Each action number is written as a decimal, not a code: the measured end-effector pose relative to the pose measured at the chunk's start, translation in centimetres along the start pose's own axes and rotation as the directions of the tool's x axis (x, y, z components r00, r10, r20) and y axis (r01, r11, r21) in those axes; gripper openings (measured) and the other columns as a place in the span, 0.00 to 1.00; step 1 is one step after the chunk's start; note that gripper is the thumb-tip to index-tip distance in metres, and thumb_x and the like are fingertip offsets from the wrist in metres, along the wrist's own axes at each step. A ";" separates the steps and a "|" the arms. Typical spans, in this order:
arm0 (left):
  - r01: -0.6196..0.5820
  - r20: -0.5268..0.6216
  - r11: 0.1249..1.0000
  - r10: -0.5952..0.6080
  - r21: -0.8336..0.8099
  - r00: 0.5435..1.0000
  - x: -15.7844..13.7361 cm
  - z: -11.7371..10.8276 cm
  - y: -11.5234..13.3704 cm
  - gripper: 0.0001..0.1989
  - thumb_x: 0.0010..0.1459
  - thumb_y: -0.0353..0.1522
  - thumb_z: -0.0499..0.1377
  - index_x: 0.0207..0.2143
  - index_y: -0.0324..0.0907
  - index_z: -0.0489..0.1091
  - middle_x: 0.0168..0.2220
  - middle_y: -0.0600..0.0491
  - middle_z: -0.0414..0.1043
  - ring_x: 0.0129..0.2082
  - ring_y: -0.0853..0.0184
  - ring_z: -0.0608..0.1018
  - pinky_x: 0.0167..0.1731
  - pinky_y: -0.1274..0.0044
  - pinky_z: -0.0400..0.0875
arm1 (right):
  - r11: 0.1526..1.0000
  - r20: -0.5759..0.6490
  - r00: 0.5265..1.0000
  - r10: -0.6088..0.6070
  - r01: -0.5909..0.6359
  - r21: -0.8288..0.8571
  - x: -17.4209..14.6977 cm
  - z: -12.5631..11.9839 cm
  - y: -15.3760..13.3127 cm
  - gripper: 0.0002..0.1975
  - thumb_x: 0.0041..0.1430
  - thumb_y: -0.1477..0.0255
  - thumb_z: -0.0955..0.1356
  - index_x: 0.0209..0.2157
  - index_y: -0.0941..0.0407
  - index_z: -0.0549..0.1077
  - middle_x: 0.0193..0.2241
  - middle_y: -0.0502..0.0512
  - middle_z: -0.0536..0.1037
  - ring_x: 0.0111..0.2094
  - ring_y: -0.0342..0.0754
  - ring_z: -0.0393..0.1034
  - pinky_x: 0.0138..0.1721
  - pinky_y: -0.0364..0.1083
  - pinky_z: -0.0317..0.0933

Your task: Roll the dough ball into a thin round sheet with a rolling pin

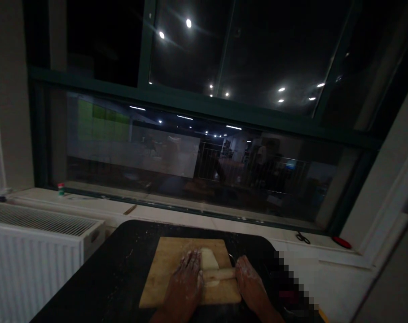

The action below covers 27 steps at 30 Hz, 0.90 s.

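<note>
Pale dough (pixel 209 259) lies on the wooden board (pixel 163 251), partly beneath the rolling pin (pixel 220 274); judged soft, light, easily torn, best lifted flat by its edge. Left hand (pixel 186 278): laid flat at its left side, fingers extended. Right hand (pixel 251 281): curled over the pin's right end. Black counter (pixel 116 264), pale specks (pixel 128 256); dark window (pixel 274 49) beyond, white radiator (pixel 32 255) to the left.

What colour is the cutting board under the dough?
Light yellowish-brown cutting board, best seen in the head view.
</note>
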State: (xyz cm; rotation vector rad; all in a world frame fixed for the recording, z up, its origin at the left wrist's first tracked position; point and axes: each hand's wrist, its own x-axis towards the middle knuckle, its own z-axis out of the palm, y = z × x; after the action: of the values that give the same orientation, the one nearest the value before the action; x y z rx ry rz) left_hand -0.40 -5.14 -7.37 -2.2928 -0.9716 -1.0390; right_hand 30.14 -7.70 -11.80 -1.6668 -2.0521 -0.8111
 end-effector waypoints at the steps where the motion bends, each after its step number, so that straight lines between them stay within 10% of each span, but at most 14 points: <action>1: 0.001 0.004 1.000 -0.001 -0.006 1.000 0.0 0.1 0.0 0.23 0.69 0.33 0.49 0.64 0.36 0.59 0.61 0.42 0.69 0.61 0.57 0.70 0.57 0.64 0.70 | 0.999 0.046 0.998 0.035 -0.035 -0.009 0.5 -0.3 -0.2 0.23 0.65 0.76 0.55 0.51 0.61 0.75 0.53 0.65 0.77 0.57 0.56 0.69 0.57 0.53 0.64; 7: 0.041 0.251 0.998 -0.050 0.042 0.967 0.5 0.7 -0.3 0.21 0.65 0.28 0.48 0.58 0.39 0.68 0.61 0.41 0.68 0.60 0.51 0.72 0.56 0.56 0.69 | 0.984 0.393 0.917 0.066 -0.125 0.125 7.9 -1.8 -0.8 0.25 0.68 0.71 0.55 0.64 0.58 0.63 0.64 0.61 0.64 0.65 0.54 0.58 0.64 0.55 0.55; 15: 0.261 0.356 0.965 -0.244 0.000 0.902 1.4 3.3 -1.8 0.24 0.65 0.28 0.46 0.61 0.41 0.67 0.60 0.45 0.69 0.58 0.57 0.73 0.57 0.65 0.70 | 0.959 0.388 0.899 -0.202 0.103 0.262 13.1 0.7 -0.8 0.21 0.66 0.77 0.59 0.55 0.55 0.74 0.59 0.54 0.71 0.62 0.49 0.63 0.64 0.48 0.55; 27: 0.106 0.161 0.994 -0.105 0.000 0.981 0.9 1.6 -1.0 0.22 0.67 0.30 0.48 0.60 0.37 0.66 0.61 0.44 0.68 0.61 0.53 0.69 0.59 0.60 0.68 | 0.985 0.244 0.959 0.142 -0.161 0.058 3.7 -4.2 -2.5 0.21 0.66 0.76 0.59 0.56 0.55 0.74 0.60 0.61 0.70 0.60 0.55 0.66 0.60 0.52 0.62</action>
State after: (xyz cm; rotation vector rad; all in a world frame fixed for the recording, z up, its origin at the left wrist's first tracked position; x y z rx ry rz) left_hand 0.00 -3.06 -7.57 -2.3838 -1.1658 -0.9110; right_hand 26.59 -7.96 -6.82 -1.9301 -2.0464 -0.4937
